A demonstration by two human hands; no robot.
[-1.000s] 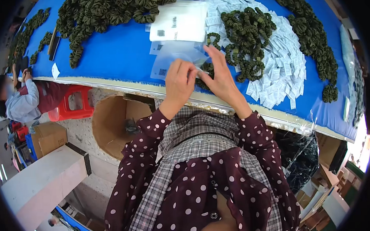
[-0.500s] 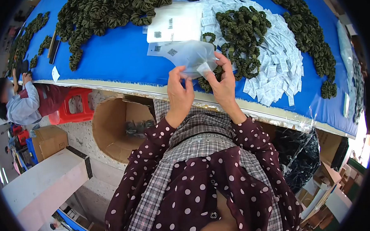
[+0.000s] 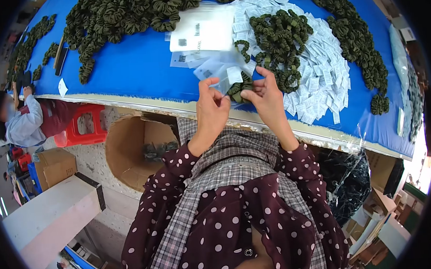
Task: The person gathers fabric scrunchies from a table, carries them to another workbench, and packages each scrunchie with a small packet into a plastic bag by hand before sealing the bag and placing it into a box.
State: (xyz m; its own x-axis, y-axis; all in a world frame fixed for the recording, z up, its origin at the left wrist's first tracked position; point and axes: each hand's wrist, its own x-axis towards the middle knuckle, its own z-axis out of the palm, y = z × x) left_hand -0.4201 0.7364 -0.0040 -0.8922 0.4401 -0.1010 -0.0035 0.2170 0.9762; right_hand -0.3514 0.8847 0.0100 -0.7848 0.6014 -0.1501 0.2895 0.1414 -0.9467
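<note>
A clear plastic bag with a printed code hangs between my two hands above the table's front edge. My left hand pinches the bag's near left side between thumb and fingers. Over on the right, my right hand has its thumb and fingers closed on a dark green scrunchie, which lies at the bag's near side; whether it is inside the bag I cannot tell. A small white label shows at the bag, just beyond that scrunchie. A stack of clear bags lies behind.
A pile of white labels spreads to the right, with a heap of green scrunchies on it. More scrunchies cover the back of the blue table. An open cardboard box stands below. A co-worker sits at far left.
My right hand has moved from the bag's upper edge down to the scrunchie. The bag has turned and flattened, and the label and scrunchie show more plainly.
</note>
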